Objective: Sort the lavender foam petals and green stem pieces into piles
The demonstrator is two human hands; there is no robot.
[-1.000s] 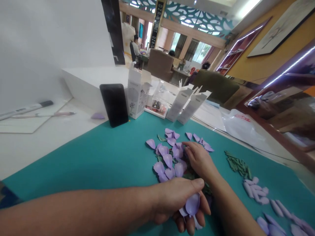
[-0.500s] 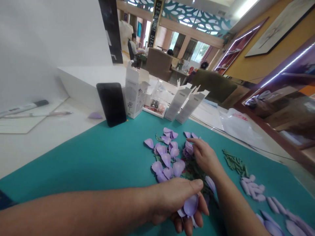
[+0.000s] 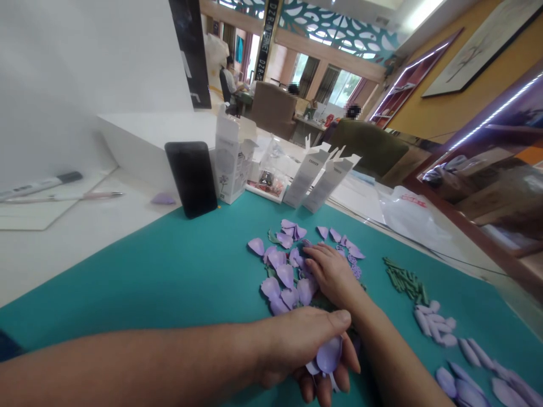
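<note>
My left hand (image 3: 314,350) is low in the middle, palm partly up, its curled fingers and thumb around a few purple petals (image 3: 329,355). Beyond it my right hand (image 3: 335,274) reaches over a spread pile of purple petals (image 3: 285,276). Its fingers are stretched out, with the tips touching petals at the pile's right side; whether anything is pinched between them does not show clearly. Green leafy pieces lie among the petals, some hidden under the right wrist. Right of that hand lie more loose petals (image 3: 323,232) and small purple openwork pieces (image 3: 355,270).
On the green mat (image 3: 178,271), to the right, are green sticks (image 3: 406,281), small pale purple pieces (image 3: 436,327) and larger petals (image 3: 460,387). Along the back stand a black phone (image 3: 192,180), a white box (image 3: 231,164) and two narrow open cartons (image 3: 307,176). People sit farther off.
My right hand has moved left onto the petal pile, uncovering the openwork pieces and petals to its right. The left hand stays put with its petals.
</note>
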